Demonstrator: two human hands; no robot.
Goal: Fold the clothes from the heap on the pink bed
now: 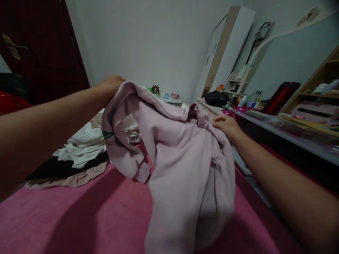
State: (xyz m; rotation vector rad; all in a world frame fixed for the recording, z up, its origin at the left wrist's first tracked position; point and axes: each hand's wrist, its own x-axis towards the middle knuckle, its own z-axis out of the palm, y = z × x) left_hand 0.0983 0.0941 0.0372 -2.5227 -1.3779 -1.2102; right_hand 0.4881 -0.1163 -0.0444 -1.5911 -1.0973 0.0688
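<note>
A pale pink garment [182, 151] of soft, sweatshirt-like cloth hangs in loose folds between my hands, above the bed. My left hand [115, 84] is closed on its upper left edge, with the fingers mostly hidden behind the cloth. At the upper right, my right hand [225, 125] pinches a bunched part of the same garment. Dark lettering with a green mark, partly folded away, shows on the left part. The lower end drops past the bottom of the view, and I cannot tell whether it is a top or trousers.
Folded white clothes [86, 141] lie on a black cloth [63, 167] at the left of the pink bedspread [119, 211]. To the right stands a cluttered desk [291, 128] with a black bag [215, 98] beyond it. A dark door [39, 67] is at the far left.
</note>
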